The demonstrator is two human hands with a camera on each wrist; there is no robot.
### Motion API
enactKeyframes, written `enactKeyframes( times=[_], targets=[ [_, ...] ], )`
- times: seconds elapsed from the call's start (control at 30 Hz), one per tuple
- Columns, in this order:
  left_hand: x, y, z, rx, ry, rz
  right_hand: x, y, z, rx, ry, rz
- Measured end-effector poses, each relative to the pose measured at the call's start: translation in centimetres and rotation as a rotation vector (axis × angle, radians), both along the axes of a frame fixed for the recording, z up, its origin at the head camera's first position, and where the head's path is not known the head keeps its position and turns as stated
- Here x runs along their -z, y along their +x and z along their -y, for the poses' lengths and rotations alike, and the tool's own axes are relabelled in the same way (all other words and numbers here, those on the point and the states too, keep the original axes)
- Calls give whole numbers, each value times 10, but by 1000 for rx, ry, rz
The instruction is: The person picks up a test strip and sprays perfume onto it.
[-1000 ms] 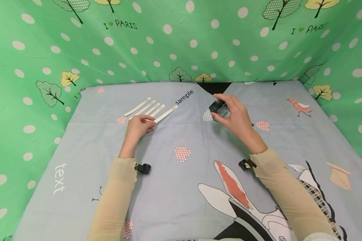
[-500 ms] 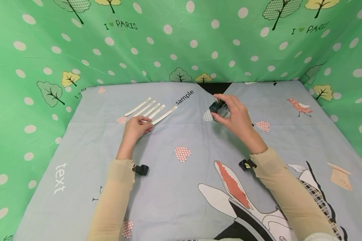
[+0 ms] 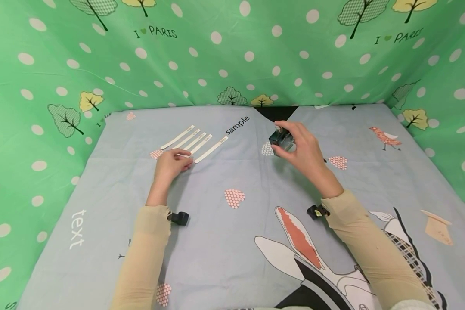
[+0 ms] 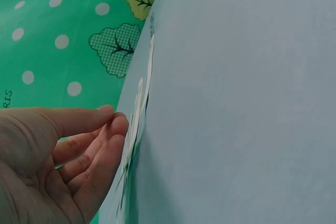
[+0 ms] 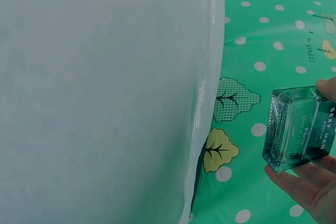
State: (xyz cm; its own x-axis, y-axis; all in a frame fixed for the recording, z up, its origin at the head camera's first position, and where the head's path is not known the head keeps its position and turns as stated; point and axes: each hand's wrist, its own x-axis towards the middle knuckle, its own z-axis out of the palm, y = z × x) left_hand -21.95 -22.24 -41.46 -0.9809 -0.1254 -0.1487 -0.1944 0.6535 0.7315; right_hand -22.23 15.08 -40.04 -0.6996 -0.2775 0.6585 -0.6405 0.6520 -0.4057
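Note:
Several white paper strips (image 3: 196,144) with small print at their far ends lie side by side on the cloth at the left. My left hand (image 3: 173,164) is beside the near end of the rightmost strip (image 3: 211,150), and partly covers the near ends of others. In the left wrist view, the loosely bent fingers (image 4: 100,171) show nothing between them; thumb and forefinger tips come together near the strips (image 4: 137,108). My right hand (image 3: 304,148) grips a dark green glass perfume bottle (image 3: 280,138) above the cloth. Its "SEXY MAN" lettering shows in the right wrist view, the bottle (image 5: 299,127) tilted there.
A grey-blue printed cloth (image 3: 224,241) covers the table. Green dotted fabric (image 3: 201,51) hangs behind it and along both sides. A small black device is strapped to each wrist.
My left hand has drawn back a little left and toward me, off the rightmost strip, whose near end now shows. The right hand keeps the perfume bottle in the same place.

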Motion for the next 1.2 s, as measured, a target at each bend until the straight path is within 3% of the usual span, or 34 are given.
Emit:
enactKeyframes(
  times=[0.33, 0.7, 1.2],
  targets=[
    [1, 0, 6, -34, 17, -24, 0, 0, 0, -2, -4, 6],
    [-2, 4, 14, -37, -48, -75, 1, 0, 0, -4, -7, 7],
    [-1, 6, 24, -63, -67, -120, 0, -1, 0, -3, -4, 9]
  ],
)
